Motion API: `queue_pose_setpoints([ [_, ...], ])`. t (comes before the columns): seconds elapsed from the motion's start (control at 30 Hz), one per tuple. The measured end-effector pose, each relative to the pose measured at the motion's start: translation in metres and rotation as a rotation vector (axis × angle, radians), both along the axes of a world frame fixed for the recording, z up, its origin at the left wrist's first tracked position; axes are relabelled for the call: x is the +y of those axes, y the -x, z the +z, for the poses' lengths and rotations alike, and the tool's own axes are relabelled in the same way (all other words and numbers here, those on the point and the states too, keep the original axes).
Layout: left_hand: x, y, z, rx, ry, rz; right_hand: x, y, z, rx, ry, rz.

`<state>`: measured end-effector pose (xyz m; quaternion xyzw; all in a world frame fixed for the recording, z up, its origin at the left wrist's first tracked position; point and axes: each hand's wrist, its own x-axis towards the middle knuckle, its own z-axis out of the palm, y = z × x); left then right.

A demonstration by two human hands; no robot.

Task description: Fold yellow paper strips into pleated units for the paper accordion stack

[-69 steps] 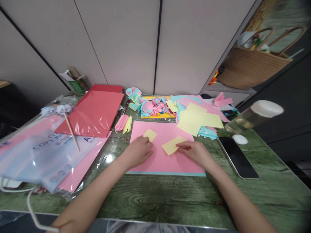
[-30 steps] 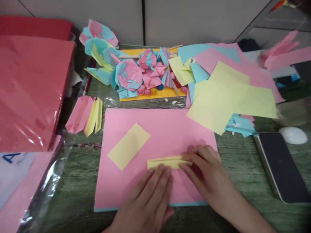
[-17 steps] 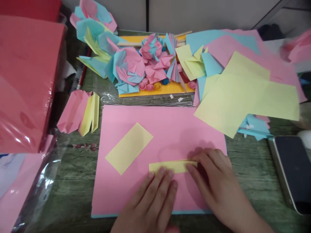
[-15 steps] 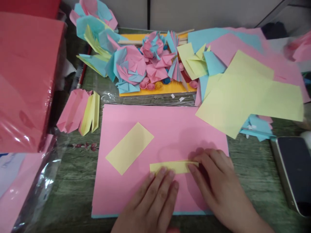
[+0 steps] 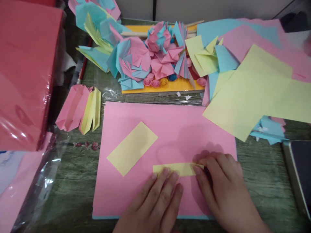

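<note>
A narrow folded strip of yellow paper point(image 5: 185, 169) lies crosswise on a stack of pink paper point(image 5: 175, 129). My left hand point(image 5: 155, 197) rests flat, its outstretched fingertips pressing on the strip's near edge towards the left. At the strip's right end, my right hand point(image 5: 221, 184) pinches it between thumb and forefinger, with the other fingers curled. A flat yellow paper rectangle point(image 5: 132, 149) lies slanted on the pink stack, up and left of both hands, touched by neither.
Folded paper flowers point(image 5: 136, 60) and small paper coils cover a yellow board point(image 5: 155, 89) behind the stack. Loose yellow sheets point(image 5: 252, 94) overlap the stack's far right corner. Folded pink paper point(image 5: 73, 106), wrapped red paper point(image 5: 26, 74) and a phone point(image 5: 300, 171) lie around it.
The view has shifted slightly, so most things sit a little farther right in it. Both hands keep the same hold on the yellow strip.
</note>
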<state>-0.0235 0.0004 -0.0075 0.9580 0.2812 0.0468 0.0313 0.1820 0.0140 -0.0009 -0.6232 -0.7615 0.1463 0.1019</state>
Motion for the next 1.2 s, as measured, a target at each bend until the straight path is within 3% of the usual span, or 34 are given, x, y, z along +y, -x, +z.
queue_pose_setpoints([
  [0.7,-0.008,-0.001,-0.005,-0.046,0.042,0.074,0.002,0.003,0.001,-0.032,0.02,-0.045],
  [1.2,-0.008,-0.009,-0.003,0.048,0.003,0.064,0.002,0.005,0.002,-0.024,0.025,-0.073],
])
